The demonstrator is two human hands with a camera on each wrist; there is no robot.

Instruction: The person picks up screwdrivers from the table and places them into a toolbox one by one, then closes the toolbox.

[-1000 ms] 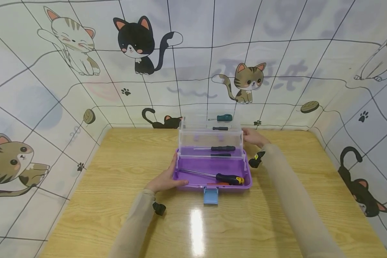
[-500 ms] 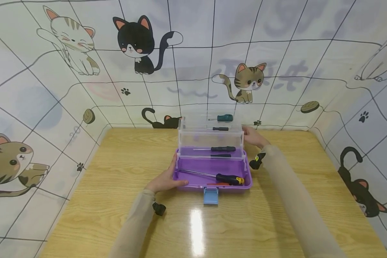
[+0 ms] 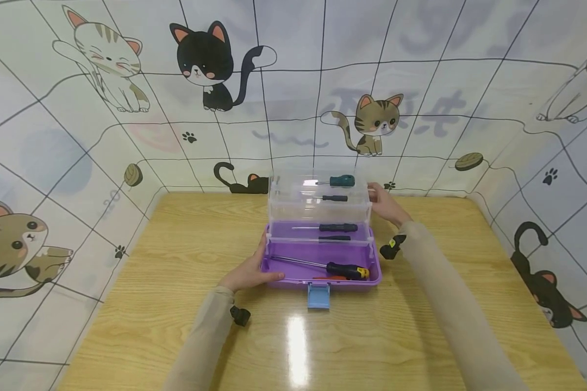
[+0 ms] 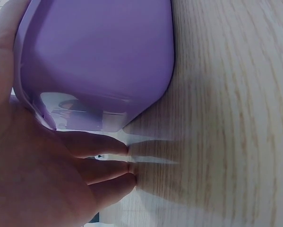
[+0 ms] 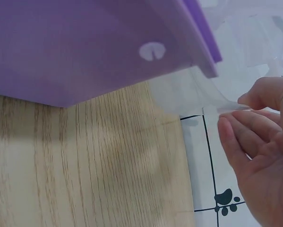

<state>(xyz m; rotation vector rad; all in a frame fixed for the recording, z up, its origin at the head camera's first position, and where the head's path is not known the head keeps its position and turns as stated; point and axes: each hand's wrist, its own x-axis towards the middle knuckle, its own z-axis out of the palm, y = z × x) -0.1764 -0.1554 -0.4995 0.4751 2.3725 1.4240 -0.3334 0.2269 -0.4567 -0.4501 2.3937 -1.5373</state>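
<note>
A purple toolbox (image 3: 318,248) stands on the table with its raised clear trays (image 3: 283,213) fanned out. My left hand (image 3: 248,271) holds its left front corner, thumb along the front rim; in the left wrist view its other fingertips reach down to the tabletop. My right hand (image 3: 386,203) pinches the edge of the clear lid (image 5: 217,100) behind the box, between thumb and fingers. A large black-and-yellow screwdriver (image 3: 347,271) lies in the bottom. On the trays are a green-handled screwdriver (image 3: 342,181) and several black-handled screwdrivers (image 3: 337,227).
A light blue latch (image 3: 318,296) hangs at the front of the box. Beside the big screwdriver a red piece (image 3: 330,278) partly shows. The wood table (image 3: 200,228) meets a cat-patterned wall cloth (image 3: 293,136) close behind the box.
My right hand has risen slightly, and the clear lid shows more plainly behind the upper trays. The left hand keeps its place on the box corner.
</note>
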